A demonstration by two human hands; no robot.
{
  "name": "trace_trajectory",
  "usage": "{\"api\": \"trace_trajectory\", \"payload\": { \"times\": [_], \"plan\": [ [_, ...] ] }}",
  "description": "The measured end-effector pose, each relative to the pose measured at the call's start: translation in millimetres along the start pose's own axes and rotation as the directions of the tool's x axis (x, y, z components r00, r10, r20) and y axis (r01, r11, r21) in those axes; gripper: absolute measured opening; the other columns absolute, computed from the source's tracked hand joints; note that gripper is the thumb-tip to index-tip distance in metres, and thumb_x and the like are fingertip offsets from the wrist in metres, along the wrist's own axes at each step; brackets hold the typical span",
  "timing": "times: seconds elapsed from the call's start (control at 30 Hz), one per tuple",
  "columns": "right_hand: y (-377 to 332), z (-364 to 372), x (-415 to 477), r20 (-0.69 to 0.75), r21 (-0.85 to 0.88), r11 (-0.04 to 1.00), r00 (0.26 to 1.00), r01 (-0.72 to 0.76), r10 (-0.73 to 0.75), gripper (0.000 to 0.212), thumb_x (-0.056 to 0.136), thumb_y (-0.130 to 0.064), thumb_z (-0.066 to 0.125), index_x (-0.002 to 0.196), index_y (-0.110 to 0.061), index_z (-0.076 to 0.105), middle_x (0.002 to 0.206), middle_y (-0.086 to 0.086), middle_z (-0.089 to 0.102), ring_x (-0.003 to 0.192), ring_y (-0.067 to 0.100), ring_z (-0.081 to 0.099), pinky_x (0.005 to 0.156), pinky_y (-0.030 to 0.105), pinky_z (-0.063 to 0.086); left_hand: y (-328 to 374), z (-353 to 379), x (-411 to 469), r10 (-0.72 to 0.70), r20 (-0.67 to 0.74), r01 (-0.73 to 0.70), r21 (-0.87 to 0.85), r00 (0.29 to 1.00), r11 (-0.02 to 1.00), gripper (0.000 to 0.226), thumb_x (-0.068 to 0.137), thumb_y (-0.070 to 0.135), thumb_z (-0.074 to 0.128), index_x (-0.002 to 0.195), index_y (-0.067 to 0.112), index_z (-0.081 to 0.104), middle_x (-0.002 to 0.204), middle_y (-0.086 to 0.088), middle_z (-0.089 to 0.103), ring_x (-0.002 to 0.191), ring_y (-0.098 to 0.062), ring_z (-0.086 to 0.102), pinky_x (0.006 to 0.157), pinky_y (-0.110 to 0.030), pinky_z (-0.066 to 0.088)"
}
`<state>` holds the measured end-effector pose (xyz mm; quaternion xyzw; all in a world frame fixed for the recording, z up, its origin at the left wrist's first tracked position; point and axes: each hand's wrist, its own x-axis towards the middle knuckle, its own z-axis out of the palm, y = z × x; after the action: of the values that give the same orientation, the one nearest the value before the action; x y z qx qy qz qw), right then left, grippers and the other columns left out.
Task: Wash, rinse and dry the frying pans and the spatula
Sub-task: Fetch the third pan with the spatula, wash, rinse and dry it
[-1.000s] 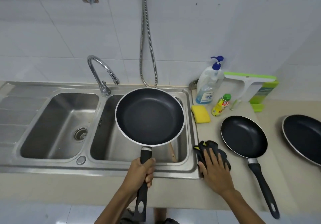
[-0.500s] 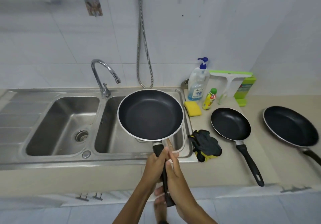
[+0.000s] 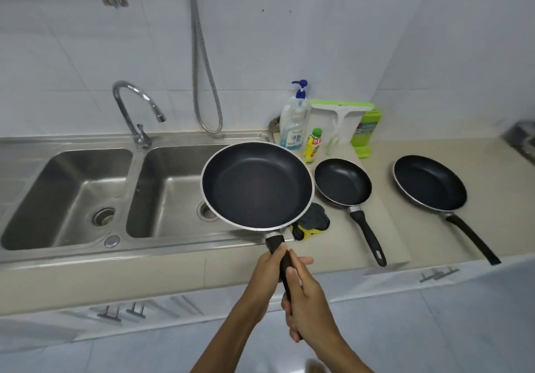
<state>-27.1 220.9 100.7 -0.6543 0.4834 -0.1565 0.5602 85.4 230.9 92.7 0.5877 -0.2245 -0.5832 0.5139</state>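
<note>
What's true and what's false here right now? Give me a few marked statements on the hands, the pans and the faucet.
1. The left hand and the right hand both grip the handle of the large frying pan. True.
2. Water runs from the faucet. False: no stream shows.
3. A small frying pan and another frying pan lie on the counter. True.
4. The large frying pan rests on the counter. False: the hands hold it up in the air.

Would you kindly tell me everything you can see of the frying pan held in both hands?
The held frying pan is round, with a dark non-stick-looking inside, a pale metal rim and a black handle. It looks empty and is held inside-up, over the right edge of the sink. The left hand and right hand both grip its handle.
</note>
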Motion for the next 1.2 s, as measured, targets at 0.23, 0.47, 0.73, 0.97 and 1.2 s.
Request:
{"api": "trace_trajectory", "payload": {
  "times": [0.23, 0.47, 0.73, 0.97, 1.2],
  "plan": [
    [32.9, -114.0, 4.9, -0.172, -0.004, 0.998, 0.983, 0.068, -0.068, 0.039, 0.107, -0.047, 0.033, 0.142, -0.062, 0.037, 0.059, 0.002, 0.053, 0.050, 0.017, 0.052, 0.045, 0.027, 0.045, 10.2, 117.9, 39.6, 0.016, 0.139, -0.021, 0.038, 0.990, 0.999, 0.056, 0.109, 0.041, 0.029, 0.102, 0.023, 0.082, 0.115, 0.002, 0.076, 0.115, -0.014, 0.068, 0.113, -0.047, 0.043],
    [66.7, -275.9, -1.5, -0.333, -0.008, 0.995, 0.938, 0.097, -0.095, 0.042, 0.109, -0.042, 0.031, 0.149, -0.056, 0.035, 0.057, -0.009, 0.052, 0.050, 0.002, 0.051, 0.052, 0.022, 0.041, 15.9, 291.4, 89.8, 0.041, 0.265, -0.059, 0.062, 0.963, 0.996, 0.054, 0.109, 0.041, 0.031, 0.101, 0.025, 0.082, 0.113, -0.001, 0.077, 0.113, -0.014, 0.070, 0.111, -0.042, 0.046],
    [118.5, -452.9, 4.2, -0.443, 0.071, 0.996, 0.897, 0.053, -0.016, 0.041, 0.110, -0.039, 0.032, 0.146, -0.057, 0.040, 0.056, -0.005, 0.050, 0.043, 0.010, 0.045, 0.041, 0.025, 0.039, 18.5, 476.3, 149.5, 0.025, 0.384, -0.077, 0.122, 0.923, 0.990, 0.055, 0.108, 0.043, 0.030, 0.107, 0.021, 0.080, 0.110, -0.004, 0.078, 0.102, -0.017, 0.072, 0.070, -0.022, 0.052],
    [159.5, -553.5, 39.2, -0.538, 0.105, 0.994, 0.838, -0.038, 0.089, 0.037, 0.107, -0.045, 0.035, 0.138, -0.042, 0.056, 0.071, 0.007, 0.068, 0.060, 0.022, 0.067, 0.057, 0.032, 0.059, 13.1, 578.9, 216.5, -0.059, 0.475, -0.027, 0.172, 0.878, 0.985, 0.056, 0.108, 0.043, 0.028, 0.105, 0.025, 0.081, 0.115, 0.002, 0.077, 0.119, -0.015, 0.066, 0.115, -0.047, 0.041],
    [201.8, -644.0, 95.9, -0.543, 0.089, 0.987, 0.824, -0.132, 0.159, 0.049, 0.101, -0.047, 0.034, 0.129, -0.019, 0.064, 0.071, -0.014, 0.061, 0.051, -0.002, 0.059, 0.052, 0.009, 0.043, -3.7, 664.5, 315.5, -0.175, 0.482, 0.082, 0.207, 0.859, 0.975, 0.053, 0.110, 0.036, 0.029, 0.111, 0.005, 0.072, 0.109, 0.001, 0.078, 0.106, -0.018, 0.071, 0.106, -0.043, 0.049]
  ]
}}
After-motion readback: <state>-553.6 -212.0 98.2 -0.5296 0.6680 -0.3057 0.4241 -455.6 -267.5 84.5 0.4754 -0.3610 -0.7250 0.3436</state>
